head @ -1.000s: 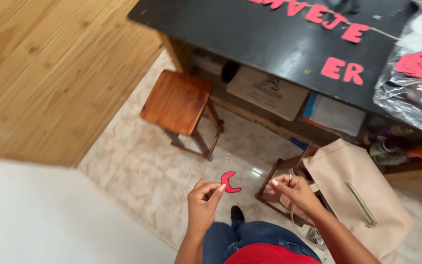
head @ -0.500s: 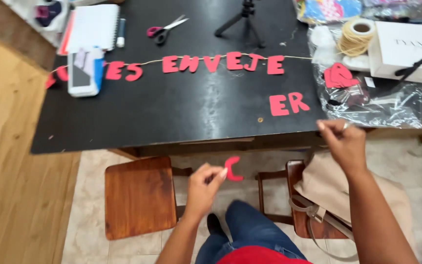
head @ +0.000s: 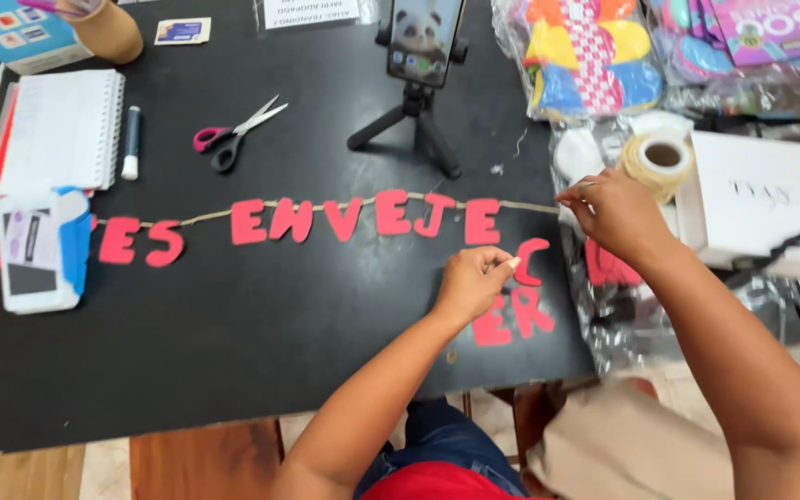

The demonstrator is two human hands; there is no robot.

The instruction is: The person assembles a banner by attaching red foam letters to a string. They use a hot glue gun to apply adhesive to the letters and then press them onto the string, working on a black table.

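My left hand [head: 470,281] pinches the red letter C [head: 531,261] mid-frame, just under the twine [head: 520,206], which my right hand [head: 615,215] grips taut.

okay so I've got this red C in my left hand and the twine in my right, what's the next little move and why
Probably bring the red letter C up to the twine, just right of the last hung letter. Your left hand pinches the C just below that bare stretch, and your right hand holds the twine's free end, so that spot looks open for it.
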